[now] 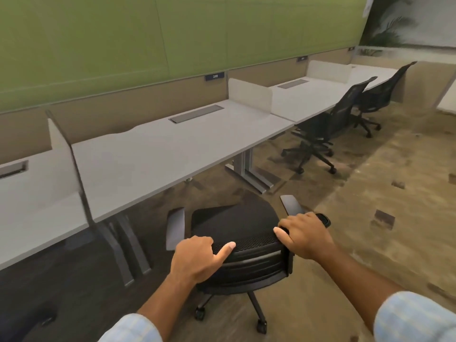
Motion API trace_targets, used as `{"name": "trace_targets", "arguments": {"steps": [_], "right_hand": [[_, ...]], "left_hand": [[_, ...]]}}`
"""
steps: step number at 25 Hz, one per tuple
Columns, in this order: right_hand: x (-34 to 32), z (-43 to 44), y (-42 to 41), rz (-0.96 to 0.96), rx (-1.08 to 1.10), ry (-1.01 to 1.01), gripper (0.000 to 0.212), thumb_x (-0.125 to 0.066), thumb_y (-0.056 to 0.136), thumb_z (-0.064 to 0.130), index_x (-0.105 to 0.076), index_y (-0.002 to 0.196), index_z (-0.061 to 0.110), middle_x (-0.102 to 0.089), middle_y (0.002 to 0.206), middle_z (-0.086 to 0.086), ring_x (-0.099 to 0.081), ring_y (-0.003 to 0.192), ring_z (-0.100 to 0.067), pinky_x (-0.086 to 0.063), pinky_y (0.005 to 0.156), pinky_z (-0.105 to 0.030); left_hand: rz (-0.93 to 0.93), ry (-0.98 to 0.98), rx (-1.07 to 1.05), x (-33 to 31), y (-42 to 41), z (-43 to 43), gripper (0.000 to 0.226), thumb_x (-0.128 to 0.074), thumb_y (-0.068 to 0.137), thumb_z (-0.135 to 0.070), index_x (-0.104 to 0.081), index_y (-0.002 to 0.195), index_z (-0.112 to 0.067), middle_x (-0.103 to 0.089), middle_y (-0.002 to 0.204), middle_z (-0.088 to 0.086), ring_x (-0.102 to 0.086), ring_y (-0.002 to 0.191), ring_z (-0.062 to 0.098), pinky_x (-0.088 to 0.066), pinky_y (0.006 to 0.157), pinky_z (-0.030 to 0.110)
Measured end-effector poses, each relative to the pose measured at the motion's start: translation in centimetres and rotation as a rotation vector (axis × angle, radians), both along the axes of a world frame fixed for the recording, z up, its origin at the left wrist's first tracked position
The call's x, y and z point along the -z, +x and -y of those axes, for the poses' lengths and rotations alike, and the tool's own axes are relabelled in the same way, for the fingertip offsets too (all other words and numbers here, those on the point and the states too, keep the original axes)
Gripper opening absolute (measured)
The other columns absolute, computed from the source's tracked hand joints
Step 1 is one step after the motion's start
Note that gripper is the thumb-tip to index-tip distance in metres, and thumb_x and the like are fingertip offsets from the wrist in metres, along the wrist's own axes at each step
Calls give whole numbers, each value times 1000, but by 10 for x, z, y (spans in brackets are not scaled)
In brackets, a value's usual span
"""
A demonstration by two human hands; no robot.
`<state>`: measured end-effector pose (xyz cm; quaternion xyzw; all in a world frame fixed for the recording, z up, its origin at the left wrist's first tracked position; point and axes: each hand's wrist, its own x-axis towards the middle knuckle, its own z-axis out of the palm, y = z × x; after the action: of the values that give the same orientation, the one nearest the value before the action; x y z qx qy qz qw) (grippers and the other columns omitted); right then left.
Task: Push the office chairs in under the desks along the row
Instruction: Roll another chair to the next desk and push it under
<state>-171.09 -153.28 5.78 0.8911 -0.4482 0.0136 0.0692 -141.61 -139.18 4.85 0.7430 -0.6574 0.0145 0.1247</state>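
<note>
1. Both sleeves frame the bottom of the view; from them the left hand [197, 259] closes over the top edge of the nearest chair [243, 245], thumb lying along the backrest rim.
2. At the other corner of the same backrest, the right hand [302, 236] wraps it, fingers curled over. Gripping both corners likely lets the person steer the castors straight.
3. That chair stands just short of the worktop [158, 154], seat facing the gap between the desk legs, so it looks lined up for a forward push.
4. Further along the row, a second chair [328, 129] and a third chair [380, 97] sit angled out from their desks, apparently not yet tucked in.
5. On the partition, a small dark nameplate [215, 76] seems to read "248"; the farther plates are too blurred to read.
</note>
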Motion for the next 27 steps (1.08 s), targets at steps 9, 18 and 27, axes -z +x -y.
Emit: {"name": "trace_targets", "arguments": {"steps": [9,18,27], "right_hand": [[10,175,29,81,-81,8,62,-22,101,59,-74,91,28,-73,86,8,-64,82,-20,-41,83,-39],[22,294,90,184,-120,-51,45,-30,100,47,-59,72,27,-60,70,10,-58,69,-18,-37,79,-37],[14,391,146,243,-234,-37,46,-27,98,45,-50,62,26,-54,62,7,-54,61,-18,-43,73,-36]], "left_hand": [[-43,62,-109,-7,-1,126,82,-19,95,-92,-53,64,-23,-56,59,-9,-53,54,11,-29,53,26],[-53,58,-175,-11,42,225,77,-21,98,-88,-49,65,-25,-56,61,-7,-50,53,12,-31,55,28],[-26,23,-275,-4,79,307,83,-16,94,-91,-50,62,-23,-56,56,-5,-51,50,13,-36,55,32]]}}
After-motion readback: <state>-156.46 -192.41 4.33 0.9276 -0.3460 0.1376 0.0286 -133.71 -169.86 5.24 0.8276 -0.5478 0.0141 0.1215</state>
